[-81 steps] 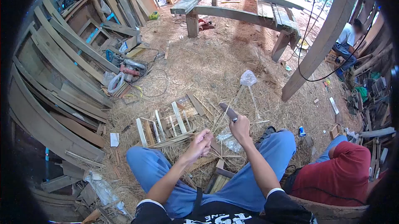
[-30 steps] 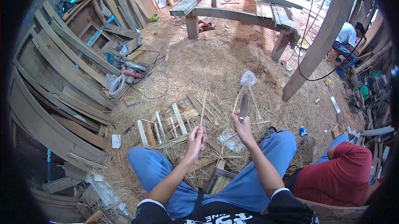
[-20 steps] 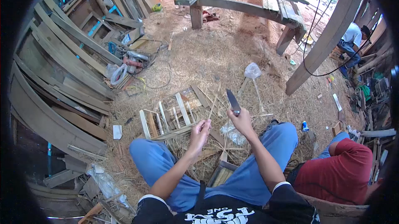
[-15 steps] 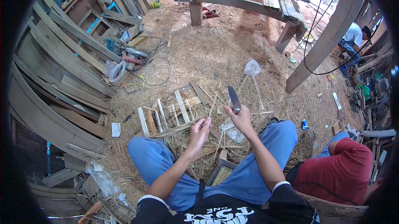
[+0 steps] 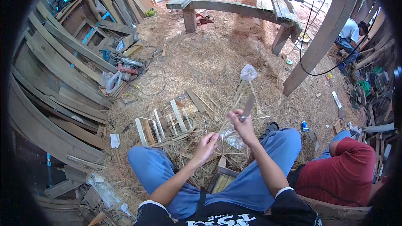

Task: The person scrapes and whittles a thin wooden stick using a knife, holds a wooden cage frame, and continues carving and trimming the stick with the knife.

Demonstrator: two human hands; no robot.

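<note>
My right hand is closed round the handle of a broad-bladed knife, its blade pointing up and away from me. Lower and to the left, the fingers of my left hand are pinched on a thin wooden strip, which is hard to make out against the straw-like shavings. The two hands are apart, above my crossed legs. A small slatted wooden frame lies on the ground left of my hands. Beneath them sits a clear plastic bag. Between my legs, a box contains yellowish sticks.
At my right sits a person in a red shirt; another person bends over farther back. A wooden post leans at the right. Planks and a power tool lie left. A wooden bench stands ahead.
The knife has swung from tilting left to tilting right, and my right hand has turned with it. My left hand has moved slightly right and down, nearer the right hand.
</note>
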